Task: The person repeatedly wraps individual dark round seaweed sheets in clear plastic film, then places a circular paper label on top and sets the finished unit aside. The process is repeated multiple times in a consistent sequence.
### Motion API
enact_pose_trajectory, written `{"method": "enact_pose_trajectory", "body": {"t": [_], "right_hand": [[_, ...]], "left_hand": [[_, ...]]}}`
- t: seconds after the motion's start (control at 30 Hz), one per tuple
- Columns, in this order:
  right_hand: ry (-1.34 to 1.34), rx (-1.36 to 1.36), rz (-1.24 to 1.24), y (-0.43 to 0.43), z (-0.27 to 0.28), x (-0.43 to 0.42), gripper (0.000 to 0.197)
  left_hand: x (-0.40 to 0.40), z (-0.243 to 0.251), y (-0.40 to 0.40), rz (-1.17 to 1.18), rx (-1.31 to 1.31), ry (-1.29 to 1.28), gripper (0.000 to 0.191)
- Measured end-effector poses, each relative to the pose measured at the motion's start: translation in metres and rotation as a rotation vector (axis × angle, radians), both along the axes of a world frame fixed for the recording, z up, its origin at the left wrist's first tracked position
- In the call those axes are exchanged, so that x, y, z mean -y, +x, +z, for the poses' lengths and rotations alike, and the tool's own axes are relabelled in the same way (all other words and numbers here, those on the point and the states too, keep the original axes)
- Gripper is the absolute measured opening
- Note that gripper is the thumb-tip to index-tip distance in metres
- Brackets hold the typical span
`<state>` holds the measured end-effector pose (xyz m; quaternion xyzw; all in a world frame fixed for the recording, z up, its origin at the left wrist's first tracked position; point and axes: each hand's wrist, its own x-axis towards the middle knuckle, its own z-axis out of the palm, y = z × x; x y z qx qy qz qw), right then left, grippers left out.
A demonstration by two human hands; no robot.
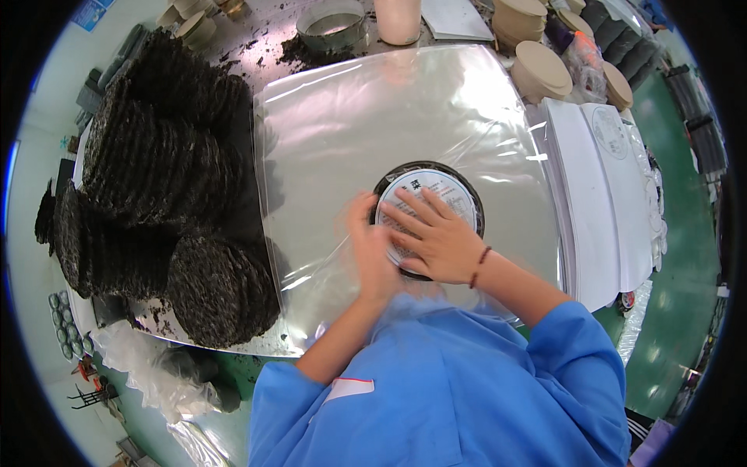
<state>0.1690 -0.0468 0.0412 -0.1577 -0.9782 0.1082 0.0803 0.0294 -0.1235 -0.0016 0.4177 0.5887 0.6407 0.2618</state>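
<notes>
A round printed paper label (461, 201) lies on top of a dark round disc of dried seaweed (480, 217), which rests on a stack of clear plastic film (350, 140). My right hand (432, 236) is spread flat on the label, fingers apart, a beaded bracelet at its wrist. My left hand (370, 245), blurred, is at the left edge of the disc; whether its fingers grip the edge does not show clearly. Piles of dried seaweed discs (157, 163) stand to the left of the film, with one more round stack (222, 292) nearer to me.
Stacked white paper sheets (589, 204) stand right of the film. Behind are a metal ring (331, 26), a pale cup (398, 20), a white sheet (455, 20) and several beige round stacks (540, 70). Crumpled plastic (146, 368) hangs below the table's left front edge.
</notes>
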Motion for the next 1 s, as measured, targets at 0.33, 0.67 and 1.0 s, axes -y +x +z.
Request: {"method": "enact_pose_trajectory", "body": {"t": [0.33,0.67,1.0], "right_hand": [[-0.122,-0.079,-0.193,0.005,-0.004,-0.014,0.065],[-1.023,-0.808,-0.664,0.05,-0.04,-0.049,0.049],[-0.875,-0.712,-0.431,0.072,0.016,-0.034,0.053]], "left_hand": [[0.008,-0.014,0.0,0.026,-0.02,-0.26,0.055],[0.0,0.007,-0.005,-0.225,0.859,-0.048,0.051],[-0.005,-0.005,-0.015,-0.228,0.929,-0.27,0.05]]}}
